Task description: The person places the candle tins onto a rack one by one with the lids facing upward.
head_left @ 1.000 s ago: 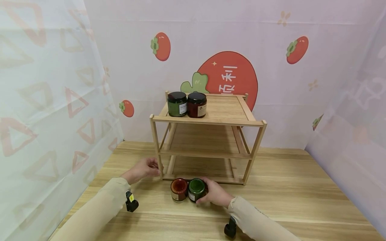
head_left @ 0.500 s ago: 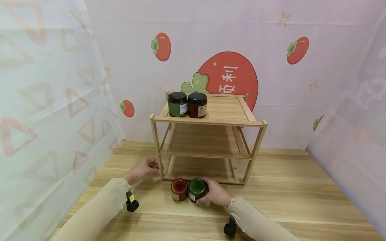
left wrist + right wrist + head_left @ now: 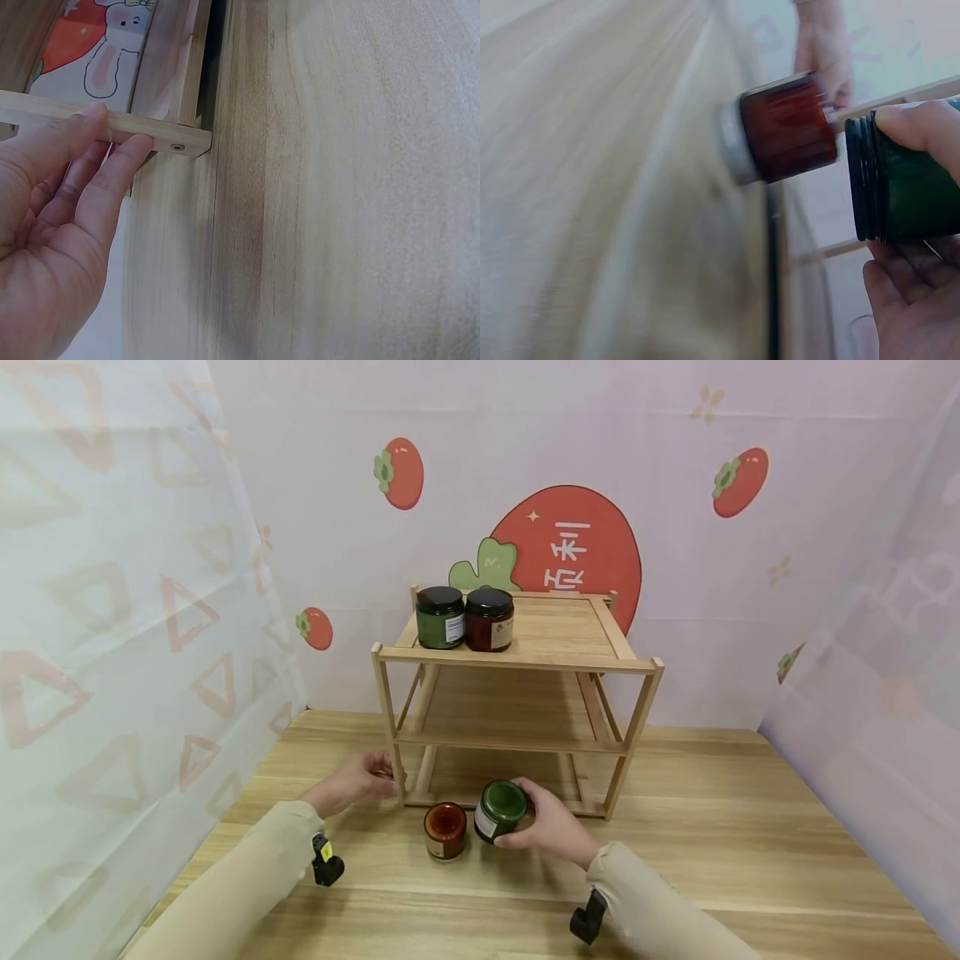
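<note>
My right hand (image 3: 553, 828) grips a green glass jar (image 3: 500, 812), thumb on one side and fingers on the other. The jar is tilted and lifted off the table; its black lid (image 3: 864, 178) faces the tabletop in the right wrist view. Left of it, apart, a red-brown glass jar (image 3: 445, 833) stands base up, its pale silvery lid (image 3: 735, 144) on the table. My left hand (image 3: 358, 783) holds the front left leg of a wooden three-tier rack (image 3: 517, 746). In the left wrist view, thumb and fingertips pinch that leg (image 3: 169, 140).
On the rack's top shelf, a green jar (image 3: 440, 625) and a dark red jar (image 3: 490, 628), both black-lidded, stand side by side at the left. The wood-grain table (image 3: 720, 852) runs back to a printed cloth wall (image 3: 690, 577). Cloth also hangs at both sides.
My right hand has lifted the green jar from beside the red-brown jar, tilting it and carrying it slightly right and toward the rack. The left hand has stayed on the leg.
</note>
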Available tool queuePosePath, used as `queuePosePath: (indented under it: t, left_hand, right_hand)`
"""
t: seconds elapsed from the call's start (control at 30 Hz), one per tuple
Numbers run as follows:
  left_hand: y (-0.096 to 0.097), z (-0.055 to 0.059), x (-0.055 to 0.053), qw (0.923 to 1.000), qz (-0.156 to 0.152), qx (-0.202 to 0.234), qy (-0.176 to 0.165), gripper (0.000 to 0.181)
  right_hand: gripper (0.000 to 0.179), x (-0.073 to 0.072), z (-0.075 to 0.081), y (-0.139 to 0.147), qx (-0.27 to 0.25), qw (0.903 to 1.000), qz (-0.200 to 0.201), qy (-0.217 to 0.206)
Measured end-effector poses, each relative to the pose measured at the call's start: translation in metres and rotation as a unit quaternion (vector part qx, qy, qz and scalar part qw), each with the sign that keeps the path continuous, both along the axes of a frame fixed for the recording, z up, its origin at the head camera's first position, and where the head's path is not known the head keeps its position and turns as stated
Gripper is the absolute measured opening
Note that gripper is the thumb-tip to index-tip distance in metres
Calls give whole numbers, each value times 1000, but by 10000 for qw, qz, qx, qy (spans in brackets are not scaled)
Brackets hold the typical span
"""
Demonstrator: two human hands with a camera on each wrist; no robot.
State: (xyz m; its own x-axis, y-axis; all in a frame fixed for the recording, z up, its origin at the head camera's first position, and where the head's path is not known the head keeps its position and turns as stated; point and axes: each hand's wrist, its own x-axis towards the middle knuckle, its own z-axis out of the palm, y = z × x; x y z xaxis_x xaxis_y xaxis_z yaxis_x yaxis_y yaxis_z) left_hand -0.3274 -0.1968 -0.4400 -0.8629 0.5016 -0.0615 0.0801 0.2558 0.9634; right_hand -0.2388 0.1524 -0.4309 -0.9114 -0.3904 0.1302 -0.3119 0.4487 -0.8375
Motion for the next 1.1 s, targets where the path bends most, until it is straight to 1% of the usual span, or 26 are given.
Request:
queuePosePath:
  t: [0.3, 0.5, 0.6, 0.8, 1.1]
  left_hand:
    - [1, 0, 0, 10000, 41, -50, 0, 30]
    - [0, 0, 0, 10000, 21, -36, 5, 29]
    - [-1, 0, -1, 10000, 8, -45, 17, 28]
    - [-1, 1, 0, 10000, -10, -60, 62, 28]
    - [0, 2, 0, 10000, -20, -36, -17, 29]
  right_hand:
    - [66, 5, 40, 7, -801, 9967, 79, 105]
    - [66, 7, 55, 12, -999, 9947, 6, 238]
    - [66, 7, 59, 14, -1009, 9945, -59, 263]
    - [68, 9, 64, 18, -1162, 9931, -90, 101]
    - [70, 7, 59, 24, -1082, 9940, -150, 69]
